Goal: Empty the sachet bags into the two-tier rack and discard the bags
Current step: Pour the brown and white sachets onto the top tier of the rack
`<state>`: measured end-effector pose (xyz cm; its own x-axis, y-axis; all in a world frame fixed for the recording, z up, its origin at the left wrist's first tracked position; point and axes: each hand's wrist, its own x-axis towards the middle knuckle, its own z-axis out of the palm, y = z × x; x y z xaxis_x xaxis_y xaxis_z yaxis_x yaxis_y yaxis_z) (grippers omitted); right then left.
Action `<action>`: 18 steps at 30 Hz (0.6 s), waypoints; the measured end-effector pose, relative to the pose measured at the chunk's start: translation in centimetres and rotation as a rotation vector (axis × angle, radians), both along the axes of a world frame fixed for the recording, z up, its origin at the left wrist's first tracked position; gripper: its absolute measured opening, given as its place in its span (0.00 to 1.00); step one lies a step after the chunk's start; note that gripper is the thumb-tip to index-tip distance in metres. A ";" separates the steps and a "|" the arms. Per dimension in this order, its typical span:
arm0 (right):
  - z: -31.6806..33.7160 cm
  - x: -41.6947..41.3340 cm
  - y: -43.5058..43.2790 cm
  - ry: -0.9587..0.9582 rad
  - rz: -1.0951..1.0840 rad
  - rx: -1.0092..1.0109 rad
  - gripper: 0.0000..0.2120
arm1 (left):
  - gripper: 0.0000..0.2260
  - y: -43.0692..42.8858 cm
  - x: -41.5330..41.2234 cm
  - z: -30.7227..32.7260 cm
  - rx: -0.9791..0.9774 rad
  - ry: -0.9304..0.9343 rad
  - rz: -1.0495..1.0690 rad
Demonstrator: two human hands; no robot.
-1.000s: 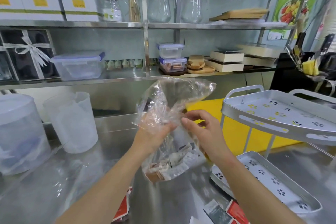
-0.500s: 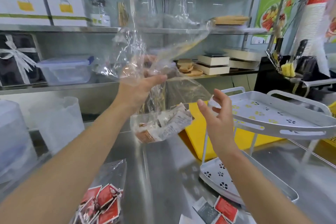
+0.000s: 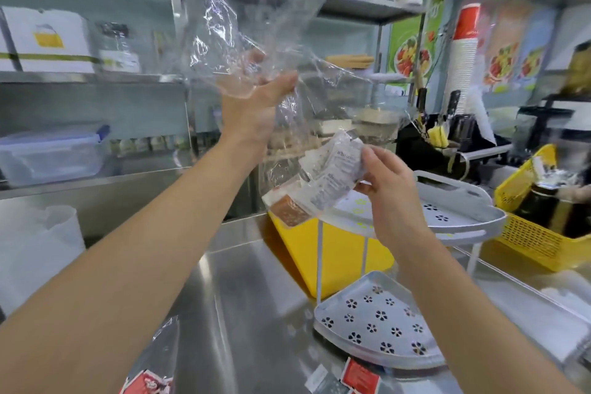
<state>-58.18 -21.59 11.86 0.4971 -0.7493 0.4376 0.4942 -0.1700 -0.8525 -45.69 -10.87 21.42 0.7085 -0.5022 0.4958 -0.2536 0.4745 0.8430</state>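
Hands raised: left hand (image 3: 256, 112) grips clear bag (image 3: 236, 32) high, arm outstretched; right hand (image 3: 391, 192) pinches sachets (image 3: 332, 176) through it.

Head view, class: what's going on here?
A person holds a clear bag high, the left hand gripping its upper part. The right hand pinches the lower end, where the sachets bunch, near the rack's top tier. No sachets show on the bottom tier yet. A second bag of red sachets lies on the counter.
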 end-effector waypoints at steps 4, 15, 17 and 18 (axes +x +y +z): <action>1.6 -2.1 -1.8 -0.048 -0.130 0.031 0.10 | 0.19 -3.3 -1.8 0.5 -0.025 0.066 -0.064; 4.9 -6.8 -7.5 -0.133 -0.332 0.171 0.11 | 0.23 -12.0 -4.4 -2.3 -0.103 0.364 -0.200; 4.5 -6.7 -7.8 -0.125 -0.376 0.149 0.11 | 0.24 -12.8 -4.2 -4.1 -0.030 0.454 -0.225; 4.1 -6.6 -8.1 -0.116 -0.415 0.140 0.11 | 0.24 -13.1 -4.1 -4.8 0.029 0.489 -0.258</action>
